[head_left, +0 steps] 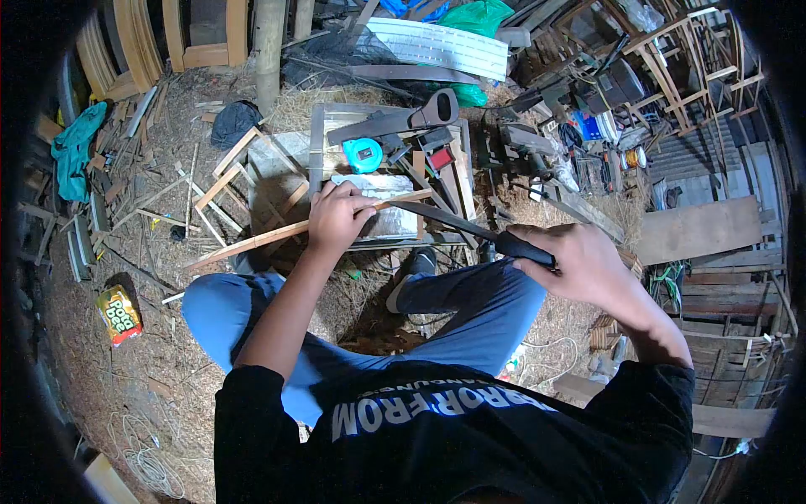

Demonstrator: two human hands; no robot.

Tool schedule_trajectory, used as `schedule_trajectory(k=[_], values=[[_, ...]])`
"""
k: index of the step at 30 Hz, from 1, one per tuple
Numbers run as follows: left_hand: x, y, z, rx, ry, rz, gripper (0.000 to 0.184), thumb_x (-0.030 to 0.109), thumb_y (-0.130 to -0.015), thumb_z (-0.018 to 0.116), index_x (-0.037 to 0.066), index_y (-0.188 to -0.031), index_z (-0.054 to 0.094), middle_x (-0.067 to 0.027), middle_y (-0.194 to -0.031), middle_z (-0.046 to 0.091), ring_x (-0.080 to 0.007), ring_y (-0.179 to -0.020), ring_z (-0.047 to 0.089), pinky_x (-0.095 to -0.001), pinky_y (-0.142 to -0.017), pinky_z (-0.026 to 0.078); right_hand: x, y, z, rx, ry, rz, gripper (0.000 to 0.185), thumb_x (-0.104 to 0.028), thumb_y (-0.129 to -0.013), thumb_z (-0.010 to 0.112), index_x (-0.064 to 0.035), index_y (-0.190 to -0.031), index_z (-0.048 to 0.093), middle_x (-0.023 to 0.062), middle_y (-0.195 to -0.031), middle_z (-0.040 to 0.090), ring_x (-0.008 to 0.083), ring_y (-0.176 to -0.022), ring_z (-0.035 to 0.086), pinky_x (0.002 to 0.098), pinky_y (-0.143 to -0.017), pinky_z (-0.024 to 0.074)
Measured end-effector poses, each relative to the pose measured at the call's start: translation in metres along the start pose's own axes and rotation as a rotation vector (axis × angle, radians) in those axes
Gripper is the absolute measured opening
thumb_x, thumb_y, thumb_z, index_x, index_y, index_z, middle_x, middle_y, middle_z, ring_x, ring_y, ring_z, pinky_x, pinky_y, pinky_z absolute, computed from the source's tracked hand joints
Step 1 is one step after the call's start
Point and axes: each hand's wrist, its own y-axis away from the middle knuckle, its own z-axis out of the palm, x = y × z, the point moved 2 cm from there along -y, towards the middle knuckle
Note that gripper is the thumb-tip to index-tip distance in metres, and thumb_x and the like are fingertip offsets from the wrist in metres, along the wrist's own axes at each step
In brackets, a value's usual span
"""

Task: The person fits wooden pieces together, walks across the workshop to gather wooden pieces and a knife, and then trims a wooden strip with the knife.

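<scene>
My left hand (340, 217) is closed around a thin wooden strip (260, 239), pressing it down over a pale block (390, 220) on a low wooden bench (316, 139). The strip slants from lower left to upper right. In my right hand (575, 260) is the black handle of a long, dark-bladed tool (449, 221); whether it is a knife or a file I cannot tell. Its blade tip lies at the strip, just right of my left fingers. Beyond my hands, a turquoise tape measure (363, 155) and a handsaw (395, 122) rest on the bench.
Small wooden frames (227, 181) lean left of the bench. A yellow snack bag (119, 315) lies on the littered floor, with a coil of cord (147, 458) nearer me. Tools and spools crowd the right side, near a flat board (701, 231).
</scene>
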Motion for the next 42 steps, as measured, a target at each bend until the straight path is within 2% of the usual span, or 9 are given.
schedule_trajectory(k=[12,18,22,25,26,29,30,33,42], values=[[0.000,0.000,0.000,-0.021,0.061,-0.005,0.017,0.026,-0.085,0.080,0.020,-0.100,0.085,-0.0020,-0.097,0.068,-0.0277,-0.101,0.061,-0.0444,-0.087,0.046,0.006,-0.021,-0.027,-0.136,-0.012,0.030,0.043,-0.047,-0.095,0.068,-0.0177,-0.126,0.075,0.0177,-0.067,0.069,0.0379,-0.067,0.071,0.0498,-0.067,0.0586],[-0.001,-0.001,0.002,-0.028,0.073,0.005,0.018,0.028,-0.087,0.078,0.019,-0.102,0.084,-0.0031,-0.096,0.067,-0.0288,-0.098,0.062,-0.0454,-0.086,0.047,0.017,-0.046,-0.043,-0.176,-0.087,-0.046,0.046,-0.048,-0.096,0.067,-0.0176,-0.129,0.074,0.0197,-0.081,0.073,0.0401,-0.079,0.073,0.0523,-0.077,0.0588],[0.000,-0.001,0.002,-0.032,0.104,-0.032,0.018,0.028,-0.087,0.079,0.018,-0.100,0.084,-0.0035,-0.096,0.067,-0.0291,-0.097,0.062,-0.0452,-0.086,0.048,0.023,-0.069,-0.058,-0.306,-0.064,-0.016,0.051,-0.049,-0.095,0.066,-0.0144,-0.132,0.072,0.0226,-0.098,0.075,0.0413,-0.091,0.073,0.0502,-0.085,0.0583],[0.000,0.000,0.001,0.031,0.078,0.055,0.016,0.026,-0.085,0.080,0.018,-0.099,0.083,-0.0034,-0.096,0.067,-0.0287,-0.096,0.063,-0.0435,-0.084,0.049,0.028,-0.087,-0.067,-0.260,-0.083,-0.133,0.050,-0.048,-0.095,0.066,-0.0135,-0.131,0.073,0.0224,-0.100,0.075,0.0401,-0.092,0.073,0.0490,-0.085,0.0574],[0.000,0.001,0.001,0.033,0.085,0.042,0.016,0.024,-0.085,0.080,0.018,-0.099,0.083,-0.0034,-0.095,0.067,-0.0286,-0.095,0.063,-0.0433,-0.084,0.049,0.027,-0.094,-0.075,-0.363,-0.150,-0.068,0.048,-0.046,-0.095,0.067,-0.0120,-0.129,0.073,0.0213,-0.100,0.075,0.0390,-0.093,0.073,0.0487,-0.084,0.0567],[0.005,-0.002,-0.003,0.034,0.087,0.010,0.017,0.022,-0.083,0.081,0.019,-0.099,0.083,-0.0031,-0.094,0.067,-0.0283,-0.094,0.064,-0.0428,-0.083,0.050,0.039,-0.109,-0.076,-0.312,-0.160,-0.139,0.048,-0.038,-0.091,0.076,-0.0057,-0.126,0.075,0.0188,-0.096,0.078,0.0318,-0.080,0.076,0.0416,-0.076,0.0580],[0.005,-0.002,-0.002,0.032,0.078,0.003,0.017,0.021,-0.083,0.081,0.019,-0.100,0.083,-0.0027,-0.094,0.067,-0.0282,-0.094,0.064,-0.0427,-0.083,0.050,0.033,-0.116,-0.084,-0.398,-0.232,-0.081,0.046,-0.036,-0.092,0.076,-0.0025,-0.125,0.075,0.0183,-0.094,0.078,0.0294,-0.078,0.075,0.0407,-0.074,0.0567],[0.003,-0.001,0.000,0.024,0.071,-0.010,0.018,0.021,-0.084,0.081,0.018,-0.102,0.083,-0.0041,-0.096,0.067,-0.0285,-0.093,0.066,-0.0417,-0.083,0.053,0.039,-0.132,-0.086,-0.444,-0.281,-0.141,0.042,-0.032,-0.095,0.075,-0.0032,-0.125,0.075,0.0168,-0.092,0.078,0.0266,-0.075,0.073,0.0403,-0.072,0.0552],[0.003,-0.003,-0.001,0.022,0.067,-0.011,0.020,0.018,-0.082,0.082,0.016,-0.102,0.082,-0.0056,-0.096,0.067,-0.0297,-0.092,0.066,-0.0420,-0.081,0.054,0.022,-0.147,-0.098,-0.556,-0.150,-0.087,0.044,-0.037,-0.099,0.071,-0.0053,-0.129,0.072,0.0154,-0.089,0.077,0.0253,-0.075,0.073,0.0383,-0.072,0.0548]])
